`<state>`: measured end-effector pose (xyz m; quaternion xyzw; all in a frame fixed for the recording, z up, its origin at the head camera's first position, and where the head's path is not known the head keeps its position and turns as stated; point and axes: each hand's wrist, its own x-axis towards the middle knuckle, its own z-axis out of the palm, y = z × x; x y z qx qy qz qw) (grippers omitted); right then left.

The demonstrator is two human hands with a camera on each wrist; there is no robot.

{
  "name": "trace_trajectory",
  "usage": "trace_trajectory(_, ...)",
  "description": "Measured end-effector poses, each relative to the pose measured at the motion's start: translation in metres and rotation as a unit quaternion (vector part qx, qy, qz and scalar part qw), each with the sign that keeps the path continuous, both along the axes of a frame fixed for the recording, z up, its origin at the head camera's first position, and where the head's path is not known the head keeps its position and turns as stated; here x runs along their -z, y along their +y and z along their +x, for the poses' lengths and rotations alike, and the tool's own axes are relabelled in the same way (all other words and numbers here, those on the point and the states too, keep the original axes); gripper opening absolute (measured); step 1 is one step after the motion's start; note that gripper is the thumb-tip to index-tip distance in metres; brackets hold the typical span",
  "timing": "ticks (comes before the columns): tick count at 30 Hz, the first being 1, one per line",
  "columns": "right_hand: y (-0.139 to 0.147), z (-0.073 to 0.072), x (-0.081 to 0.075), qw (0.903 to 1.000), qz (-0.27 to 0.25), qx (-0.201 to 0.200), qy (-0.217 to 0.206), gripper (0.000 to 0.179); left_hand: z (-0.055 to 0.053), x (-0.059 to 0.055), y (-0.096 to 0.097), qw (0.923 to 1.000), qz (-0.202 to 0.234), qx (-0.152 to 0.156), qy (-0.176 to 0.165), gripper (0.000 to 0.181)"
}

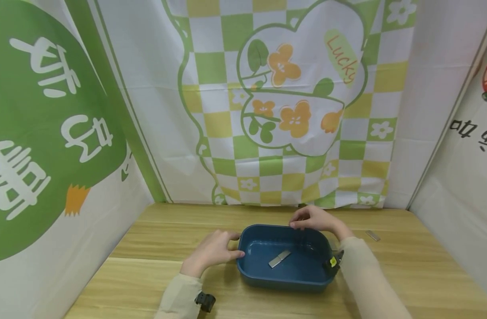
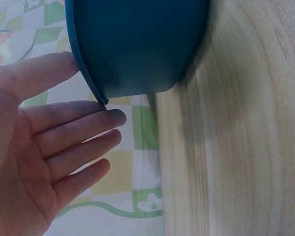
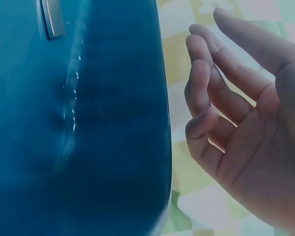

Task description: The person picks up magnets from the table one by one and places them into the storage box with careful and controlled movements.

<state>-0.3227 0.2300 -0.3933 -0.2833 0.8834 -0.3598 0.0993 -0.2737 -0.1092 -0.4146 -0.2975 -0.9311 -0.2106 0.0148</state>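
In the middle of the bench point(image 1: 128, 274), a deep blue tub point(image 1: 285, 285), upright, open side up, with round corners and a thin rim. Inside, on the floor of the tub, close to the middle, a flat silver stick point(image 1: 280, 259), lying at a slant. Looks like two bits end to end or side by side; hard to tell if joined.

At the left end of the tub, the left hand point(image 1: 213, 250). Has a spread grip, with straight fingers and gaps between. Touches the rim there with the thumb and the pointer finger.

At the far side of the tub, toward the right, the right hand point(image 1: 317, 218). Has a loose, spread grip, with the thumb apart and the other fingers bent a little. Very close to the far rim; cannot tell if touching.

On the bench to the right of the tub, past the right hand, a small silver piece point(image 1: 372, 235), well apart from the tub.

On both arms, pale sleeves point(image 1: 371, 277). By the left wrist, a black clip point(image 1: 205, 301). By the right wrist, a dark gadget point(image 1: 334, 262) with a yellow spot, beside the tub's right end.

At the far edge, a hanging cloth point(image 1: 211, 124) with green, yellow and white squares and the word "Lucky".
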Motion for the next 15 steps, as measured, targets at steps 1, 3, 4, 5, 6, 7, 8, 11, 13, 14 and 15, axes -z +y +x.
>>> trace_trajectory(1, 0.0008, 0.0003, -0.0004, 1.0000, 0.002, 0.001, 0.001, 0.026, 0.0000, 0.0003, 0.0000, 1.0000, 0.000, 0.000, 0.000, 0.053)
trace_trajectory(3, 0.0021, 0.0007, -0.0012, 1.0000, 0.005, 0.004, 0.003, 0.026, 0.0002, 0.0005, -0.0001, 1.0000, 0.002, -0.001, -0.001, 0.053)
trace_trajectory(4, 0.0027, 0.0008, -0.0016, 1.0000, 0.005, 0.004, 0.002, 0.026, 0.0003, 0.0007, -0.0001, 1.0000, 0.003, -0.002, -0.003, 0.053)
trace_trajectory(5, 0.0032, 0.0009, -0.0021, 1.0000, 0.006, 0.004, 0.004, 0.026, 0.0004, 0.0007, -0.0001, 1.0000, 0.003, -0.003, -0.004, 0.052)
trace_trajectory(6, 0.0037, 0.0009, -0.0025, 1.0000, 0.005, 0.003, 0.004, 0.028, 0.0005, 0.0007, -0.0001, 1.0000, 0.003, -0.003, -0.005, 0.052)
trace_trajectory(7, 0.0042, 0.0008, -0.0028, 1.0000, 0.004, 0.002, 0.005, 0.028, 0.0005, 0.0007, -0.0001, 1.0000, 0.004, -0.003, -0.007, 0.052)
trace_trajectory(8, 0.0048, 0.0007, -0.0032, 1.0000, 0.003, 0.003, 0.005, 0.028, 0.0007, 0.0004, -0.0001, 0.9999, 0.005, -0.003, -0.008, 0.053)
trace_trajectory(11, 0.0065, 0.0005, -0.0044, 1.0000, 0.001, 0.005, 0.007, 0.028, 0.0007, -0.0002, 0.0001, 0.9999, 0.005, -0.003, -0.010, 0.053)
trace_trajectory(13, 0.0079, 0.0004, -0.0055, 0.9999, 0.000, 0.006, 0.008, 0.027, 0.0006, -0.0005, 0.0002, 0.9999, 0.006, -0.003, -0.010, 0.053)
trace_trajectory(14, 0.0085, 0.0005, -0.0064, 0.9999, 0.000, 0.009, 0.008, 0.027, 0.0006, -0.0005, 0.0003, 0.9999, 0.006, -0.003, -0.010, 0.053)
trace_trajectory(15, 0.0092, 0.0008, -0.0074, 0.9999, 0.001, 0.010, 0.010, 0.027, 0.0006, -0.0005, 0.0002, 0.9999, 0.006, -0.004, -0.010, 0.053)
